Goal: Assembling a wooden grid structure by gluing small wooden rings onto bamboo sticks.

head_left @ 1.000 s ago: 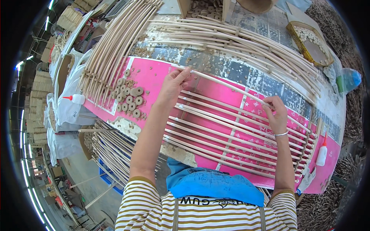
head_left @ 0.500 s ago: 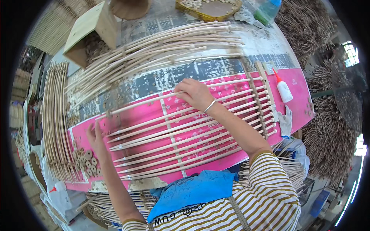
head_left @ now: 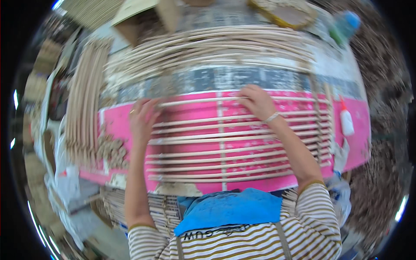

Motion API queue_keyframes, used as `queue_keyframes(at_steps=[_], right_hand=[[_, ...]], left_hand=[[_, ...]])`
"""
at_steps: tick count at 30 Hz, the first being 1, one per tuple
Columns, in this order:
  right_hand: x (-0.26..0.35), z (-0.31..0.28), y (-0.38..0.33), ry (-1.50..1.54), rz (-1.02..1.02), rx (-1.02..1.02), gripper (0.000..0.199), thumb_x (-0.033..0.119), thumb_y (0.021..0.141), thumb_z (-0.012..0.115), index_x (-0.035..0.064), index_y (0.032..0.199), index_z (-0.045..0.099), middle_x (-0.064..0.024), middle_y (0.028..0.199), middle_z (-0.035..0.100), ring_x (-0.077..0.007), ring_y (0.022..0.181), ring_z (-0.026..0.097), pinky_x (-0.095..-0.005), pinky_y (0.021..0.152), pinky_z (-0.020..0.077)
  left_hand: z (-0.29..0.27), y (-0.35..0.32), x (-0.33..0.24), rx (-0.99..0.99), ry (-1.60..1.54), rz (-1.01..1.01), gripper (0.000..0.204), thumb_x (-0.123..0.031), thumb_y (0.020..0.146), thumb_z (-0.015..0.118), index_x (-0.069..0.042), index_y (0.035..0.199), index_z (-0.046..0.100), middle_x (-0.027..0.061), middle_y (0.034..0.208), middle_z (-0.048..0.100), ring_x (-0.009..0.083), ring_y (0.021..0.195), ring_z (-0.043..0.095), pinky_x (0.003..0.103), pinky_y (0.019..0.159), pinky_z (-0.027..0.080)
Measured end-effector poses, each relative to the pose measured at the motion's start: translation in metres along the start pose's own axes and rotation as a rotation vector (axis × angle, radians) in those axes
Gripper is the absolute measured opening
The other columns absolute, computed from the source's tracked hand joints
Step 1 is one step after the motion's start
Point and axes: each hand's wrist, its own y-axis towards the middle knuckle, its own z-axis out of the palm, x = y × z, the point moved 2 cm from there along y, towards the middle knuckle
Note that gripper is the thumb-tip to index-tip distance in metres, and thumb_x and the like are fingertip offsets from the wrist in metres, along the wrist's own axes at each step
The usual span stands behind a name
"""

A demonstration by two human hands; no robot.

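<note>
On the pink sheet (head_left: 117, 121) lies a row of pale wooden rods (head_left: 190, 139), roughly parallel, with rounded tips at their right ends. A brown slat (head_left: 319, 130) crosses them near the right. Another blurred brown slat crosses near their left ends. My right hand (head_left: 256, 102) pinches the farthest wooden rod (head_left: 195, 102) around its middle. At that rod's left end, my left hand (head_left: 143, 118) has its fingers closed against the tip; motion blur softens the detail there.
More rods lie piled (head_left: 208, 43) at the back, beside a wooden box (head_left: 167, 17). Bundled rods (head_left: 86, 99) stand at left near wooden rings (head_left: 112, 151). On the right are a white glue bottle (head_left: 346, 122) with red nozzle and a white glove (head_left: 341, 156).
My left hand has moved up to the far rod's left end. The rod and my right hand stay together. The whole view has shifted and turned, so the rods now lie more level.
</note>
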Motion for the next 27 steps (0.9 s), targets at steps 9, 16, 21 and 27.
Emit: queue_keyframes(at_steps=[9,16,21,27], right_hand=[[0.011,-0.004,0.002,-0.112,-0.046,-0.001,0.015,0.020,0.095,0.072,0.0054,0.093,0.075,-0.0081,0.089,0.063,-0.0289,0.089,0.062,-0.0407,0.079,0.0505],[0.013,-0.006,0.007,-0.101,-0.029,0.017,0.015,0.019,0.092,0.075,0.0057,0.100,0.073,-0.0090,0.089,0.064,-0.0299,0.089,0.062,-0.0413,0.079,0.0501],[0.032,-0.022,-0.006,-0.087,-0.049,-0.072,0.016,0.014,0.089,0.077,0.0052,0.102,0.073,-0.0109,0.092,0.065,-0.0311,0.091,0.063,-0.0414,0.081,0.0496],[0.044,-0.020,-0.045,-0.047,-0.023,0.055,0.015,0.008,0.085,0.078,0.0038,0.099,0.074,-0.0095,0.091,0.066,-0.0285,0.089,0.063,-0.0389,0.080,0.0499]], left_hand=[[0.008,0.002,-0.010,-0.023,0.030,-0.040,0.040,-0.013,0.080,0.081,-0.017,0.119,0.073,0.0018,0.122,0.066,0.0288,0.117,0.061,0.044,0.101,0.044],[0.015,0.006,-0.005,-0.024,0.061,-0.049,0.041,-0.013,0.081,0.080,-0.018,0.121,0.072,0.0023,0.123,0.066,0.0289,0.120,0.059,0.044,0.103,0.045],[-0.022,-0.013,0.028,-0.207,-0.110,-0.160,0.045,-0.012,0.091,0.075,-0.015,0.135,0.069,0.0124,0.122,0.070,0.0319,0.116,0.066,0.041,0.097,0.052],[-0.087,-0.102,0.087,-0.202,0.136,-0.457,0.039,-0.013,0.087,0.077,-0.011,0.127,0.073,0.0080,0.115,0.071,0.0259,0.101,0.067,0.040,0.089,0.054]])
